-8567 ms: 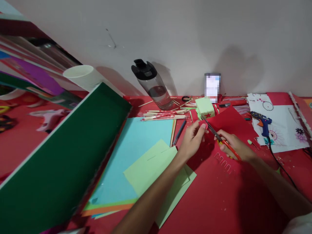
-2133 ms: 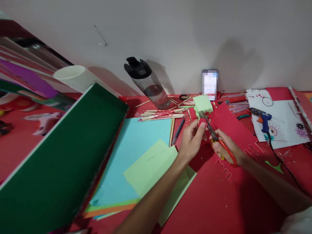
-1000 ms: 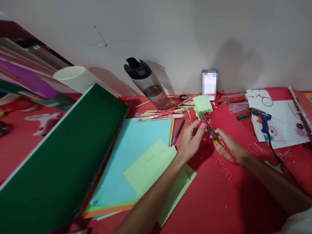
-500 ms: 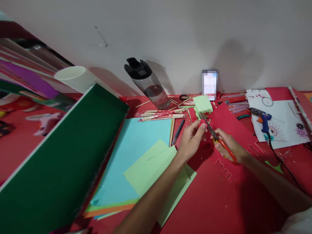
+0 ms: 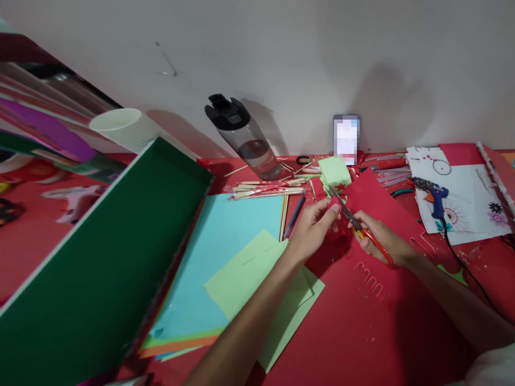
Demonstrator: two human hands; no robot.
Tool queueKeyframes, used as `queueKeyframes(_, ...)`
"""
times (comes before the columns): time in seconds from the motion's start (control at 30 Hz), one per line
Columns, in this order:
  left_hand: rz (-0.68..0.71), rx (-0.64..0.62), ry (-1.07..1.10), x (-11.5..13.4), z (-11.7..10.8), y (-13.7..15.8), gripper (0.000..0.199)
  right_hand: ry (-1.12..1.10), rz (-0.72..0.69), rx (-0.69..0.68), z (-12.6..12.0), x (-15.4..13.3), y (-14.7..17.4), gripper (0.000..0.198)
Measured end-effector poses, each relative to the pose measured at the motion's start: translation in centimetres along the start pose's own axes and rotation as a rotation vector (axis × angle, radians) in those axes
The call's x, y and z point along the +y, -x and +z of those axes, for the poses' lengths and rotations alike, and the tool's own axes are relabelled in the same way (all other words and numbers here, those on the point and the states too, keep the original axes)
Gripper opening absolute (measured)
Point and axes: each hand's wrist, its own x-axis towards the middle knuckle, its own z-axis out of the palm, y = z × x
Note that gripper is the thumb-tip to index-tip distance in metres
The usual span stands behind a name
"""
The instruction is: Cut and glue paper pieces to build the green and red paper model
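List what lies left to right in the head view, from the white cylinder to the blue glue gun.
White cylinder → water bottle → dark pen → left hand → right hand, gripping scissors → blue glue gun.

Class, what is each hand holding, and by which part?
The right hand holds the scissors by their red-and-yellow handles. The left hand pinches a small red piece, mostly hidden, so exactly which part is gripped cannot be told.
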Motion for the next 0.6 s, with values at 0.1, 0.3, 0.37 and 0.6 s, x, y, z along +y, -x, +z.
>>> queueKeyframes(0.1, -0.017, -0.015, -0.001, 0.06, -0.15, -0.03, 0.036, 0.014, 0.003, -0.005, -0.14, -0.26, -0.02, 0.063)
queueKeyframes(0.3, -0.030, -0.045, -0.020, 0.24, -0.35, -0.15, 0.036, -0.032, 0.034, -0.011, -0.19, 0.19, 0.08, 0.062)
queueKeyframes(0.37, -0.037, -0.049, -0.019, 0.34, -0.34, -0.13, 0.037, -0.041, 0.046, -0.004, -0.14, 0.39, 0.11, 0.060)
queueKeyframes(0.6, -0.061, -0.041, 0.001, 0.38, -0.23, -0.09, 0.037, -0.070, 0.064, 0.006, -0.08, 0.40, 0.04, 0.056)
